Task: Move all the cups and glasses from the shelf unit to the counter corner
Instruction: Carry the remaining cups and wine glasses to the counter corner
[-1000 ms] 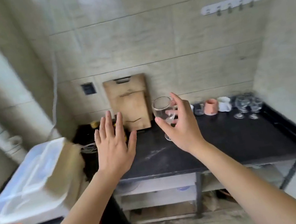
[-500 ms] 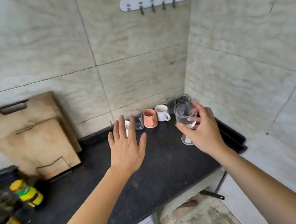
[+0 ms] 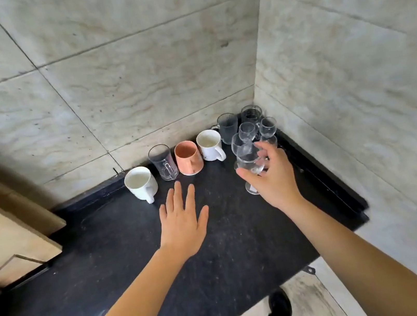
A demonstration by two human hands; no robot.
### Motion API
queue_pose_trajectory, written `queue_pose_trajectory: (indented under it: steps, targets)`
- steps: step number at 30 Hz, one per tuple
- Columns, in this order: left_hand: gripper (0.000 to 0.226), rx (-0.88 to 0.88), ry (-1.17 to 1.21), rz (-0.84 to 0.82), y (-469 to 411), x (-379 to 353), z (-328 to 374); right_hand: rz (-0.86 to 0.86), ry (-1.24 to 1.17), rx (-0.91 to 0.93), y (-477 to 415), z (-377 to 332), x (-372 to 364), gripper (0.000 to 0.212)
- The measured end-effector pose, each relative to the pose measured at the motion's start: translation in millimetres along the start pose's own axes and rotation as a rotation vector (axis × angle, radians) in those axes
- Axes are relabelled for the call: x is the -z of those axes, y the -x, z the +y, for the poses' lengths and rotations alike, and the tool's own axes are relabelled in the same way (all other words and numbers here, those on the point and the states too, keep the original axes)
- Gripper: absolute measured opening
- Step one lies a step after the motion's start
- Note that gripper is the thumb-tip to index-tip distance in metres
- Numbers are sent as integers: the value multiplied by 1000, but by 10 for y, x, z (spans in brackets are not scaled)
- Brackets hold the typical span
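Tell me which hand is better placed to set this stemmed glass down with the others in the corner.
Right. The right hand grips the stemmed glass by its bowl, in front of the corner glasses. The left hand is open and holds nothing, spread over the counter nearer the leftmost white mug.

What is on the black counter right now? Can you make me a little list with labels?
Right hand: holds a stemmed glass near the corner
Left hand: fingers spread, holding nothing
Row by wall: white mug, clear glass mug, pink cup, second white mug
Corner: cluster of clear glasses
Counter: black
Far left: wooden boards
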State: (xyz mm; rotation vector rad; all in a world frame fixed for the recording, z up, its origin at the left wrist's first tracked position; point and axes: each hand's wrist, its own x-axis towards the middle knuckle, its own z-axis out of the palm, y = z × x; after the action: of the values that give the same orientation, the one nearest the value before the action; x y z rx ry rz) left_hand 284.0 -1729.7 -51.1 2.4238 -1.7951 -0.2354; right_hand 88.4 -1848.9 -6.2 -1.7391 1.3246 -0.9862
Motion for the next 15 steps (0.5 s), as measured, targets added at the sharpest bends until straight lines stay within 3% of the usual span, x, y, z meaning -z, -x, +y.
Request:
queue_pose_trajectory:
  steps: [7, 11, 15]
  targets:
    - [68, 253, 47, -194, -552, -592, 102, -299, 63, -15, -970, 610, -563, 62]
    - [67, 303, 49, -256, -734, -935, 91, -420, 79, -8, -1180, 865, -923, 70]
    - [67, 293, -5, -318, -846, -1280, 40, -432, 58, -22, -1201, 1084, -1242, 72]
